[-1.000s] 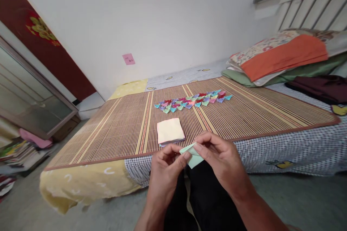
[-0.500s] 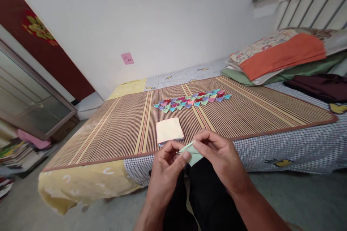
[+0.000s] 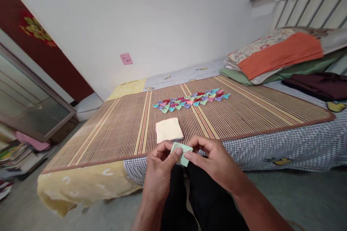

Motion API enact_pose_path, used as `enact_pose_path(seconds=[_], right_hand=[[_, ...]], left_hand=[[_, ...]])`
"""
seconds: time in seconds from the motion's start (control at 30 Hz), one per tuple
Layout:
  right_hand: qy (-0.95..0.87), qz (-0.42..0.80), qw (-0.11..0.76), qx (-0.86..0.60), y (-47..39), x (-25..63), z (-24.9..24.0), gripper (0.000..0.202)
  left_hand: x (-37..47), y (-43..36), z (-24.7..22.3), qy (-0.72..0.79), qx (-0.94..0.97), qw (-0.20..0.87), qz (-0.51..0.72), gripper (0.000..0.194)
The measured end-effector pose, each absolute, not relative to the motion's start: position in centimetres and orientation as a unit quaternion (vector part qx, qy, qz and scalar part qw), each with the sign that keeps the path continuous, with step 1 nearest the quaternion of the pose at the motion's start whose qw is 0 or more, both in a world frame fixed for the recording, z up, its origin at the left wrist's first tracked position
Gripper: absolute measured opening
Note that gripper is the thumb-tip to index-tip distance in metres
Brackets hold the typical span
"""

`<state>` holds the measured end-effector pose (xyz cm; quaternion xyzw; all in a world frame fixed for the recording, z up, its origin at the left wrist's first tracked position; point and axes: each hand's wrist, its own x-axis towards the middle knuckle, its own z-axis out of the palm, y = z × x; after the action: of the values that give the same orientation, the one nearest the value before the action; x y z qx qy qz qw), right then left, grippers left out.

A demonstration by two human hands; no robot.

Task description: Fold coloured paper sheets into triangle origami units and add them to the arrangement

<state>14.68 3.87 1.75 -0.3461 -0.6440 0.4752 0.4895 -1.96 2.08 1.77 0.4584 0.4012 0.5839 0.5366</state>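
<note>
A small folded piece of light green paper is held between my two hands, above my knees at the bed's edge. My left hand pinches its left part, with the thumb lying on top. At the paper's right corner, the thumb and fingers of my right hand are closed on it. Just beyond my hands lies a stack of square cream paper. Farther back, several small folded paper pieces in many colours stand in rows on the striped mat.
The mat covers a bed with a checked and yellow sheet. Pillows with an orange cover and a dark folded cloth lie at the right. Books are stacked at the far left.
The green paper has moved slightly left and been turned, so a flatter face shows. Both hands still grip it, and my right hand has shifted left along with it.
</note>
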Motion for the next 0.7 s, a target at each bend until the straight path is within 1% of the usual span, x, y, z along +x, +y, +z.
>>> enact_pose_path(seconds=[0.23,0.4,0.6,0.7], right_hand=[[-0.634,0.477,0.509,-0.333,3.49,14.00,1.75,0.018],[-0.635,0.444,0.531,-0.343,3.28,13.81,1.61,0.019],[-0.576,0.541,0.519,-0.326,3.30,13.84,1.34,0.030],[-0.601,0.515,0.515,-0.328,3.37,13.86,1.28,0.028]], left_hand=[[-1.61,2.28,1.53,0.387,0.416,0.553,0.609,0.023],[-1.56,2.23,1.42,0.376,0.402,0.567,0.612,0.023],[-1.40,2.21,1.69,0.347,0.364,0.619,0.604,0.023],[-1.12,2.14,1.60,0.346,0.357,0.620,0.607,0.024]])
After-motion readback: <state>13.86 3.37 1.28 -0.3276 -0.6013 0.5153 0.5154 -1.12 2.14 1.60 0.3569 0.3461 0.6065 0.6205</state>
